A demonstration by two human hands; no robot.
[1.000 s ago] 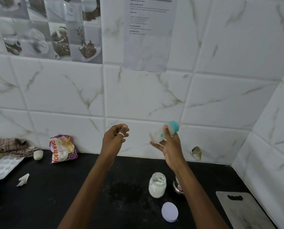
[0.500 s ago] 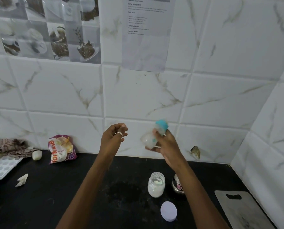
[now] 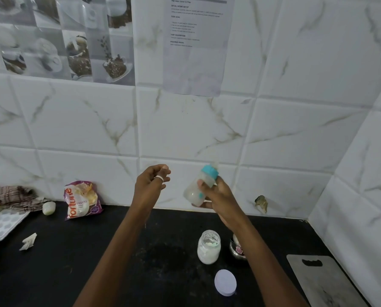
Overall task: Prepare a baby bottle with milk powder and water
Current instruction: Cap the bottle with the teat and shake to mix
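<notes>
Black countertop (image 3: 96, 273): a dull patch lies in front of the open jar, wet or dusty, I cannot tell which. If your shaking drips, it will land in that area, so work over the bare counter.

Steel cutting board (image 3: 324, 282): it lies flat at the right corner, well apart from your work, and plays no part here.

Right hand (image 3: 218, 196): raised in front of the tiled wall (image 3: 296, 134), with fingers and thumb wrapped round the baby bottle (image 3: 196, 191). The grasp sits on the upper half of the body. By my judgement you are mixing, so hold firmly and drive the shake from the wrist.

Left hand (image 3: 150, 185): raised just beside the bottle but apart from it, fingers loosely curled, grasping nothing that shows. I suggest using it to steady the base.

Baby bottle: tilted, base toward the lower left and cap toward the upper right, with cloudy white contents inside. The outline is blurred.

Milk powder jar (image 3: 208, 247): open on the counter below your right forearm, with powder exposed. Keep your elbow off it.

Lavender lid (image 3: 225, 282): it lies flat near the jar and is not fitted. Put it back on once mixing is done.

Teal collar (image 3: 210, 172): it appears seated on the bottle neck, but I cannot confirm that it is tight. Check it before you shake hard.
</notes>
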